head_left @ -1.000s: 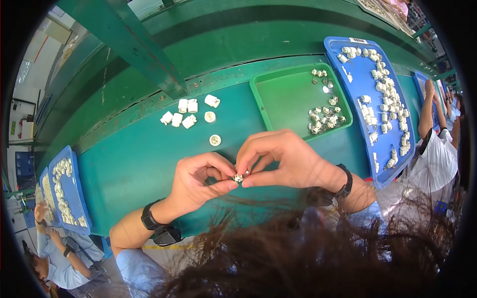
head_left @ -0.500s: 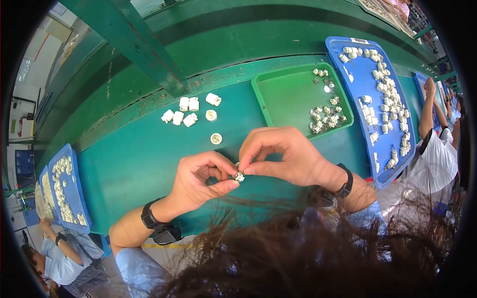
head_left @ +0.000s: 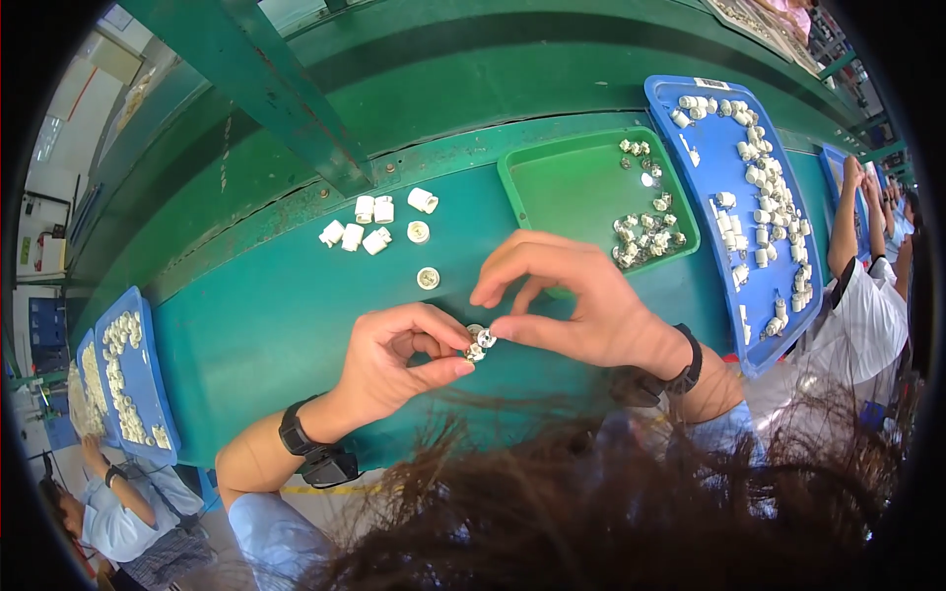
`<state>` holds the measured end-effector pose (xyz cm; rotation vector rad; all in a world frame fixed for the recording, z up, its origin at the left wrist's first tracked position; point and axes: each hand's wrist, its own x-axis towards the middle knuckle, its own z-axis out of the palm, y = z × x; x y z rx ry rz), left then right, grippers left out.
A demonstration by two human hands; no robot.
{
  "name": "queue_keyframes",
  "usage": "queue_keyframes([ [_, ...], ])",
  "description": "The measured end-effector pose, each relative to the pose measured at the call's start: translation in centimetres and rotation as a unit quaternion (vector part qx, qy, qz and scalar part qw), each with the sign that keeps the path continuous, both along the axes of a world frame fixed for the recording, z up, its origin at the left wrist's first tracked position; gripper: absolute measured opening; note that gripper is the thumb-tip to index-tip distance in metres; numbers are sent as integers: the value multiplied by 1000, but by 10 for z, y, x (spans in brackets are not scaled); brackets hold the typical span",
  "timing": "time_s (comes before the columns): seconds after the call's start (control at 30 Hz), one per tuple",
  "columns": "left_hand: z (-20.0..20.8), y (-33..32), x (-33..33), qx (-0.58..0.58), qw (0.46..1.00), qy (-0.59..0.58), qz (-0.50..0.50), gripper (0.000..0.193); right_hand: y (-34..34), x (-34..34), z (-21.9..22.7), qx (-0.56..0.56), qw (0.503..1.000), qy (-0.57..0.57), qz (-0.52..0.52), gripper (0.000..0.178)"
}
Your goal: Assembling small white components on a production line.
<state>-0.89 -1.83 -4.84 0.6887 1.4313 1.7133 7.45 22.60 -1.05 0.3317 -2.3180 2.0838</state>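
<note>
Head view: at far left, a blue tray (head_left: pixel 148 394) bears small white pieces. Rightward, on the green tabletop (head_left: pixel 266 345), white cylindrical pieces (head_left: pixel 383 209) lie in a loose cluster, with one round white piece (head_left: pixel 428 278) nearer the hands. The left hand (head_left: pixel 382 360) pinches a small white-and-metal part (head_left: pixel 477 351) between thumb and index finger, above the tabletop. The right hand (head_left: pixel 581 305) is parted — thumb tip at the part's edge, index finger raised clear. Beyond stand a green tray (head_left: pixel 562 197) with similar small parts (head_left: pixel 645 239) and — rightmost of these — a larger blue tray (head_left: pixel 716 163) of white pieces.
</note>
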Motion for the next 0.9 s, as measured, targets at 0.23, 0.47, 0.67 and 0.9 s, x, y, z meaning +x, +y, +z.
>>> queue_keyframes([
  [0.23, 2, -1, -1, -15, 1000, -10, -13, 21, -5, 2, -2, 79, 996, 21, 46, 25],
  [0.47, 6, -1, -3, -47, 989, 143, -4, 27, 0, 2, 0, 64, 996, -28, 49, 18],
  [0.67, 7, 9, -2, -152, 827, 540, 40, 41, 10, -1, 7, 87, 996, -7, -28, 19],
  [0.9, -5, 6, -5, -113, 888, 444, -28, 34, 3, -1, 11, 121, 993, 0, -6, 20],
])
